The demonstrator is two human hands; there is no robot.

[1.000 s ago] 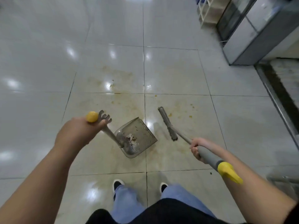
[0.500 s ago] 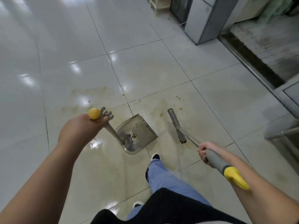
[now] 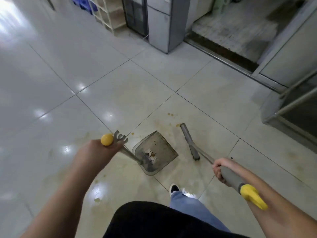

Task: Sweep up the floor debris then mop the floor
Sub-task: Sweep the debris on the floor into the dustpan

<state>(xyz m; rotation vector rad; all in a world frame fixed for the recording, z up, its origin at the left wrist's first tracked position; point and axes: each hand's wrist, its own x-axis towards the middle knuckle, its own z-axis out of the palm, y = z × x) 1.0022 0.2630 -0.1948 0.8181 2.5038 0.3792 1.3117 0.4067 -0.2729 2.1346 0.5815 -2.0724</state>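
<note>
The left hand (image 3: 99, 152) gripped the dustpan (image 3: 155, 152) handle, the right hand (image 3: 221, 169) clamped the broom (image 3: 189, 140) grip. Some debris (image 3: 151, 155) lay at the pan's back, so sweeping looked partly done. Yellow specks (image 3: 170, 114) and stains remained on the floor (image 3: 120, 100) beyond the broom; mopping had not begun.

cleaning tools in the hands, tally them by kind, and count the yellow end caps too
Dustpan: 1, its handle gripped by the left hand
Broom: 1, its handle gripped by the right hand
Yellow end caps: 2, one on the dustpan handle, one on the broom handle
Total: 2 tools, 2 yellow caps
</note>
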